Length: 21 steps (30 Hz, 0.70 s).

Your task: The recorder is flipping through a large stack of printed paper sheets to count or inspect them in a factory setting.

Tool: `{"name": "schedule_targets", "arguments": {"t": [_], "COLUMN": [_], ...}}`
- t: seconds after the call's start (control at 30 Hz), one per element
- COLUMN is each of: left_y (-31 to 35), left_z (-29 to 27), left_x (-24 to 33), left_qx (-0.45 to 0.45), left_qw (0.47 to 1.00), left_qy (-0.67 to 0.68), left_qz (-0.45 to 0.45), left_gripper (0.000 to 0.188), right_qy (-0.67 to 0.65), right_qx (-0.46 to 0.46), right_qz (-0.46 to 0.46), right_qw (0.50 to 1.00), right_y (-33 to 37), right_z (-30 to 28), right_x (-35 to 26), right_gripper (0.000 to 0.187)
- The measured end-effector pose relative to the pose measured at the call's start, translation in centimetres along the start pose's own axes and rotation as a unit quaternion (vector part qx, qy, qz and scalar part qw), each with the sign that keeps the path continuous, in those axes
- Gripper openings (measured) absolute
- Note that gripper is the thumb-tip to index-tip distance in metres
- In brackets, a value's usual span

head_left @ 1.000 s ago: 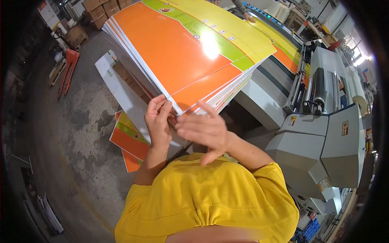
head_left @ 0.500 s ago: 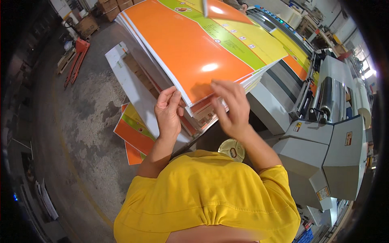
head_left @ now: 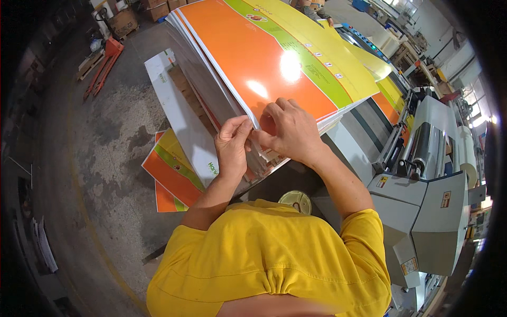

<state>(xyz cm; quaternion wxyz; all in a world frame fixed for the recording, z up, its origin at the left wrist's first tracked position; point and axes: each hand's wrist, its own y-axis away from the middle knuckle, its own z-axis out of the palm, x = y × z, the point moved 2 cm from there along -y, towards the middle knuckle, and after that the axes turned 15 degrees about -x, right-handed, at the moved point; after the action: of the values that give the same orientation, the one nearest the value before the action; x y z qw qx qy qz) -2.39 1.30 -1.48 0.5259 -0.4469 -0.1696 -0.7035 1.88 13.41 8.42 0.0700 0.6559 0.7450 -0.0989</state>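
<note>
A tall stack of glossy printed sheets (head_left: 232, 58) in orange, green and yellow stands before me. At its near corner, my left hand (head_left: 234, 140) pinches the sheet edge between thumb and fingers. My right hand (head_left: 291, 129) is closed over the same corner, fingers curled at the top sheet's near edge and thumb close to my left fingertips. How many sheets the fingers grip is hidden. The top sheet lies mostly flat, its far right part bowed up near the machine.
A grey machine (head_left: 404, 211) with rollers (head_left: 422, 150) stands at right. A white board (head_left: 179, 116) and more printed sheets (head_left: 171, 169) lie low at left. A round tin (head_left: 296, 202) sits below my hands. Farther off are a red pallet jack (head_left: 104, 66) and another person's hand (head_left: 330, 22).
The curled sheet at the far side has come down onto the stack. My right hand has moved left and closed at the corner beside my left hand.
</note>
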Motion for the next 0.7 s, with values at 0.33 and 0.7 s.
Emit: {"name": "schedule_targets", "arguments": {"t": [0.33,0.7], "left_y": [-0.4,-0.6], "left_z": [0.1,0.5], "left_x": [0.7,0.9], "left_qx": [-0.025,-0.021], "left_qw": [0.999,1.0], "left_qy": [-0.003,0.001], "left_qz": [-0.019,-0.018], "left_gripper": [0.009,0.011], "right_qy": [-0.133,-0.142], "right_qx": [-0.13,-0.107], "right_qz": [0.004,0.001], "right_qw": [0.983,0.984], "right_y": [-1.6,-2.8], "right_z": [-1.8,-2.1], "right_x": [1.4,2.4], "right_gripper": [0.035,0.023]}}
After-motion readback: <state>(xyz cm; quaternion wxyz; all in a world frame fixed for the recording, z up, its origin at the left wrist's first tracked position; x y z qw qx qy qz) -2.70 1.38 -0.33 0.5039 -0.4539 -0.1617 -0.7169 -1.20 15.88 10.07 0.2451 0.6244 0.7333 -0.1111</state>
